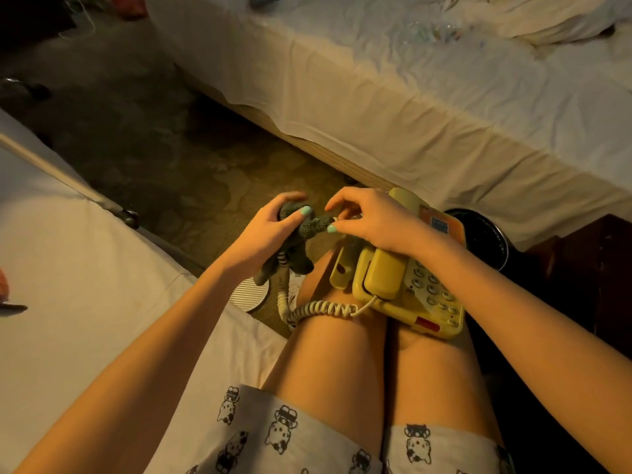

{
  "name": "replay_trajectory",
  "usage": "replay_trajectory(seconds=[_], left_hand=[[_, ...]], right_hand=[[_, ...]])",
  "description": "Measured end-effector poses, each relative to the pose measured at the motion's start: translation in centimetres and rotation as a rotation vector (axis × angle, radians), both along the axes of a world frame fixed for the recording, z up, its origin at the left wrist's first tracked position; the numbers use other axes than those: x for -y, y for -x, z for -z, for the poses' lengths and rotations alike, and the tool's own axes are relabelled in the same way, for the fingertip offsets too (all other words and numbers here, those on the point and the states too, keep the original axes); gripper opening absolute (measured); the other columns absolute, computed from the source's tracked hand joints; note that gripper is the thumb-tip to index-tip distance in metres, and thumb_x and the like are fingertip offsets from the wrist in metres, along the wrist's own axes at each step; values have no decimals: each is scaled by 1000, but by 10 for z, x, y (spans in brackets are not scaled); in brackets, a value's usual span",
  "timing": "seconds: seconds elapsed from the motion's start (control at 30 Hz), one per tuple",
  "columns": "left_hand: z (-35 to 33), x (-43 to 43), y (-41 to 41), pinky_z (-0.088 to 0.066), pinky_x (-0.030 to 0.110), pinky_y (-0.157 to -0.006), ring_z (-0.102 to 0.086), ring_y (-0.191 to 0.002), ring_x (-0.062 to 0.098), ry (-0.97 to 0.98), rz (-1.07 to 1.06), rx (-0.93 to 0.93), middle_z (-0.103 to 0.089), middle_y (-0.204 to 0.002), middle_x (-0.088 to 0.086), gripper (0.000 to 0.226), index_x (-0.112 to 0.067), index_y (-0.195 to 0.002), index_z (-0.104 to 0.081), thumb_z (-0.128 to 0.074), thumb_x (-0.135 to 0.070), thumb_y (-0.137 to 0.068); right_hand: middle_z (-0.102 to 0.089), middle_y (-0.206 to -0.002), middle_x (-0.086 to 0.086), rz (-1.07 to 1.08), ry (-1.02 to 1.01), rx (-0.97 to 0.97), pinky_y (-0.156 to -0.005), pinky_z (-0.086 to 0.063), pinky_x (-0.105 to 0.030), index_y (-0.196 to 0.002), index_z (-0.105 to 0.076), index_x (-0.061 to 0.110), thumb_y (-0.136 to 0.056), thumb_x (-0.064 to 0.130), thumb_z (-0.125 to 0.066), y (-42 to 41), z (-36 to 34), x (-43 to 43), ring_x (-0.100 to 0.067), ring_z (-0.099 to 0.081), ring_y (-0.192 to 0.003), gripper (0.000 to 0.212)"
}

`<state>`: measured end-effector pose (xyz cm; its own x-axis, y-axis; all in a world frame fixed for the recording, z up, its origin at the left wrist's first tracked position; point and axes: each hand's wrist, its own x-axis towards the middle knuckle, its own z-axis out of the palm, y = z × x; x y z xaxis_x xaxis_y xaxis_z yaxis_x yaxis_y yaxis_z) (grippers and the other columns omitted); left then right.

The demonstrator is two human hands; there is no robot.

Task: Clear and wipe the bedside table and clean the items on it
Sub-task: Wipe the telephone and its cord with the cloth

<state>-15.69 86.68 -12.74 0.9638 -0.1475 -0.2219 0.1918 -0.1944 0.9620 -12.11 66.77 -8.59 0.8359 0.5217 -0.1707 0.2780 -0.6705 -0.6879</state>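
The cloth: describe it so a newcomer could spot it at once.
Start at the yellow telephone on the person's lap. Just left of it, the left hand grips a dark grey-green cloth. It is the only dark, crumpled fabric there, above the pale coiled cord.

Pale shorts (pixel 266 436) bear cartoon cats; nails (pixel 305 210) painted mint.

Nothing really readable here tbh. The yellow phone (pixel 427 304) has keypad (pixel 431 289) digits and an orange label (pixel 438 224) at its 12 o'clock end, both too blurry.
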Motion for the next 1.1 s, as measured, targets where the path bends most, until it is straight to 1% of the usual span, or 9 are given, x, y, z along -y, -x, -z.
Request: replay_trajectory(seconds=[0.07, 0.17, 0.33, 0.43, 0.5, 0.67, 0.83, 1.0, 1.1], left_hand=[[-6, -4, 2, -52, 25, -82, -64, -91, 15, -87, 113, -75, -64, -108, 5, 14, -29, -107, -60, -50, -32, -98], [-13, -2, 1, -54, 33, -83, -68, -92, 27, -192, 247, -142, -69, -100, 11, 19, -24, -98, -64, -54, -39, -93], [-15, 4, -2, -55, 33, -90, -66, -102, 25, -7, 218, -225, -57, -120, 4, 35, -21, -100, -63, -80, -40, -75], [-11, 13, -3, -56, 41, -90, -69, -99, 32, -56, 241, -241, -65, -114, 17, 28, -12, -110, -58, -71, -18, -85], [-8, 17, -3, -57, 46, -88, -69, -98, 34, -103, 207, -221, -65, -111, 20, 31, -11, -116, -52, -66, -10, -88], [-3, 15, 5, -58, 27, -79, -71, -84, 17, -85, 190, -231, -73, -96, 7, 12, -14, -104, -64, -62, -20, -93], [13, -18, 25, -54, 14, -67, -68, -69, 2, -207, 213, -238, -70, -85, -2, 17, -21, -100, -64, -71, -15, -86], [14, -52, 48, -55, 19, -63, -71, -73, 15, -78, 166, -238, -72, -76, -1, 63, -14, -99, -66, -84, -55, -55], [6, -37, 55, -56, 23, -65, -70, -77, 18, 59, 145, -192, -72, -82, 2, 54, -14, -99, -67, -77, -55, -66]], right_hand=[[-64, -92, 1, -5, 1, 36, -73, -54, -32, -112, -59, 24, -87, 24, -66, -1, -1, 1, -15, -63, -85, 26], [-65, -94, 3, 13, -13, 35, -74, -54, -29, -106, -63, 24, -87, 23, -67, -4, 0, 5, -12, -63, -87, 19], [-66, -104, 4, 94, -59, 61, -81, -54, -27, -111, -66, 25, -91, 24, -62, -2, 10, 6, -10, -62, -96, 21], [-65, -114, 3, 98, 18, 121, -80, -56, -34, -118, -65, 28, -94, 31, -57, -2, 14, 4, -11, -65, -90, 26], [-63, -113, -1, 116, 65, 199, -78, -53, -30, -115, -65, 23, -95, 30, -55, -3, 15, 3, -12, -63, -90, 24], [-61, -104, -4, 243, -4, 308, -73, -33, -16, -108, -62, 9, -96, 18, -54, -4, 18, 6, -12, -49, -95, 17], [-61, -102, -4, 341, -33, 313, -61, -33, -15, -108, -60, 9, -97, 21, -52, -4, 20, 9, -13, -51, -90, 19], [-61, -103, 5, 39, 229, 189, -68, -40, -27, -110, -64, 25, -95, 33, -53, 4, 11, 2, -14, -57, -91, 21], [-59, -106, 6, -135, 256, 165, -82, -46, -35, -112, -66, 24, -93, 28, -56, 21, 6, -1, -16, -56, -99, 22]])
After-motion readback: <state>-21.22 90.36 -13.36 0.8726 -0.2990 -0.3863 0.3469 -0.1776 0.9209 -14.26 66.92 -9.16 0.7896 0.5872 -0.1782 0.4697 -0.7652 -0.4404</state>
